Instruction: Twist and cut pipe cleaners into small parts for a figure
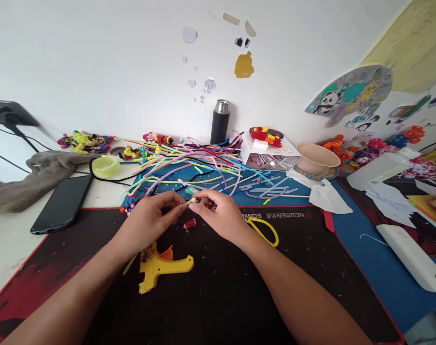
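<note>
My left hand [156, 218] and my right hand [220, 211] meet above the black mat, thumbs and fingertips pinched together. Between them is a small pale piece [193, 200] with a whitish-yellow tip; most of it is hidden by the fingers. Just below the hands a short fuzzy red piece [189, 224] lies on the mat. Under my left wrist rests a yellow glue gun [167, 267] with an orange trigger, partly covered by the hand. A yellow loop-shaped handle [270, 233] shows beside my right wrist.
Many coloured pipe cleaners [189, 160] are heaped behind the hands. A black thermos [220, 122], a white box [270, 153] and a pinkish bowl [317, 159] stand near the wall. A phone [62, 203] lies at left, a white device [412, 258] at right.
</note>
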Action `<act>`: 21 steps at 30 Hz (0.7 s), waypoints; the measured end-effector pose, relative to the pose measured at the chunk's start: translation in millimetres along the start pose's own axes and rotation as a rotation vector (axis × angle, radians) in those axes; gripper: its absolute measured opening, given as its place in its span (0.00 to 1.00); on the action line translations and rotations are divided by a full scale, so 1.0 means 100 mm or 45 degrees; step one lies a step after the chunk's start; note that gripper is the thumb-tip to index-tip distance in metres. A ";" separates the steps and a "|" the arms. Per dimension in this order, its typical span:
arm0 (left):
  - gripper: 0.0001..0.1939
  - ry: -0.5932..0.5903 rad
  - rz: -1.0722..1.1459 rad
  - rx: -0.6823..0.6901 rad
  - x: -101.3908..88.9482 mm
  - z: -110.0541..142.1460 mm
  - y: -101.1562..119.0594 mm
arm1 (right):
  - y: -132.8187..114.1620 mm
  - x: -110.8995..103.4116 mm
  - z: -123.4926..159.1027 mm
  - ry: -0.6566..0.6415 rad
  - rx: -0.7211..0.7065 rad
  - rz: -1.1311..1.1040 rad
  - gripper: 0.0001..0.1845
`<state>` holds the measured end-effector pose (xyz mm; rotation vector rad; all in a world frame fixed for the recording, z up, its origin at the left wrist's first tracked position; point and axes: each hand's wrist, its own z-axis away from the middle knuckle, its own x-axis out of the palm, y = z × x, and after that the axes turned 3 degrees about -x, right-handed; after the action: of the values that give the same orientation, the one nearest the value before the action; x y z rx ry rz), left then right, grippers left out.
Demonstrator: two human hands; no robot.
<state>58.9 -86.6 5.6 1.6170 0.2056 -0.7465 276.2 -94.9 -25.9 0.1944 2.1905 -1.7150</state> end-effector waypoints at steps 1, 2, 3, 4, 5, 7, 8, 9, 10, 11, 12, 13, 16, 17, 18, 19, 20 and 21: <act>0.18 -0.018 0.000 0.003 0.01 0.00 0.00 | 0.00 0.01 0.00 -0.003 0.001 -0.009 0.15; 0.18 -0.032 -0.004 0.009 0.01 0.00 0.01 | 0.01 0.01 0.00 -0.006 -0.004 -0.018 0.14; 0.19 -0.041 -0.014 0.013 0.01 0.00 0.01 | 0.01 0.02 0.00 -0.005 -0.014 -0.030 0.13; 0.19 -0.047 -0.028 0.015 0.01 0.00 0.01 | 0.02 0.02 0.00 -0.006 -0.028 -0.043 0.11; 0.19 -0.052 -0.041 0.013 0.01 0.00 0.00 | 0.02 0.02 0.00 -0.006 -0.044 -0.055 0.09; 0.20 -0.068 -0.058 0.003 0.01 -0.01 -0.01 | 0.03 0.02 -0.01 -0.003 -0.072 -0.065 0.07; 0.20 -0.080 -0.064 -0.002 0.00 -0.01 -0.02 | 0.04 0.01 -0.01 -0.001 -0.077 -0.066 0.06; 0.20 -0.089 -0.070 -0.002 -0.01 -0.02 -0.03 | 0.04 0.01 -0.02 0.003 -0.078 -0.067 0.06; 0.20 -0.095 -0.077 0.003 -0.02 -0.02 -0.03 | 0.04 0.01 -0.02 0.006 -0.074 -0.071 0.06; 0.20 -0.100 -0.084 0.011 -0.03 -0.02 -0.04 | 0.04 0.01 -0.02 0.006 -0.067 -0.078 0.07; 0.20 -0.103 -0.090 0.019 -0.03 -0.02 -0.05 | 0.04 0.01 -0.02 0.004 -0.056 -0.084 0.08; 0.20 -0.105 -0.093 0.025 -0.04 -0.02 -0.06 | 0.04 0.01 -0.01 0.003 -0.044 -0.088 0.09; 0.21 -0.116 -0.090 0.021 -0.05 -0.03 -0.09 | 0.04 0.02 -0.02 0.001 -0.022 -0.100 0.10; 0.21 -0.113 -0.087 0.009 -0.06 -0.04 -0.10 | 0.03 0.01 -0.02 0.009 -0.020 -0.120 0.11; 0.21 -0.095 -0.085 -0.007 -0.07 -0.05 -0.11 | 0.01 0.00 -0.03 0.026 -0.017 -0.152 0.12; 0.21 -0.059 -0.087 -0.025 -0.08 -0.06 -0.12 | -0.01 -0.02 -0.04 0.053 -0.013 -0.192 0.13; 0.22 -0.002 -0.092 -0.041 -0.10 -0.07 -0.13 | -0.03 -0.04 -0.06 0.089 -0.005 -0.235 0.15; 0.22 0.068 -0.097 -0.054 -0.12 -0.09 -0.13 | -0.05 -0.06 -0.07 0.134 0.004 -0.272 0.17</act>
<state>45.2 -72.3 1.9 1.5970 0.3211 -0.7529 279.2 -88.7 -18.0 0.0536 2.3578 -1.8592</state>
